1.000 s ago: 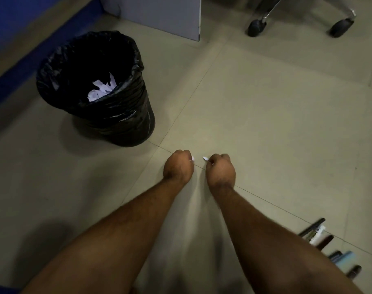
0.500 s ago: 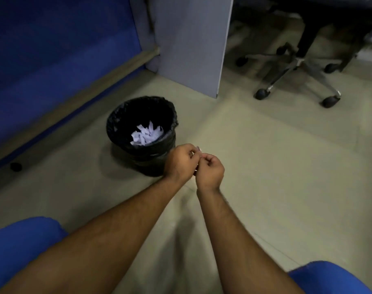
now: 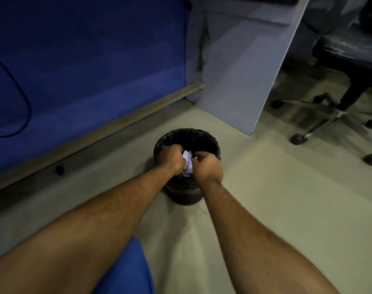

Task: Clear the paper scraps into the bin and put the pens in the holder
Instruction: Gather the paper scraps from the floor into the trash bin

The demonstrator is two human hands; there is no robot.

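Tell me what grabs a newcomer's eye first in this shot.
Both hands, left hand and right hand, meet over the black-lined bin at the centre, with white paper scraps showing between them. Behind stands a blue partition wall; an office chair sits far right.

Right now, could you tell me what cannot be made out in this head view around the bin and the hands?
- Bin contents: both hands cover most of the opening; only a white paper patch shows between them.
- Left hand and right hand: fingers curl away, so whether each grips scraps is unclear.
- Pens and holder: outside the frame.
- Office chair: cut off by the right edge, dark.
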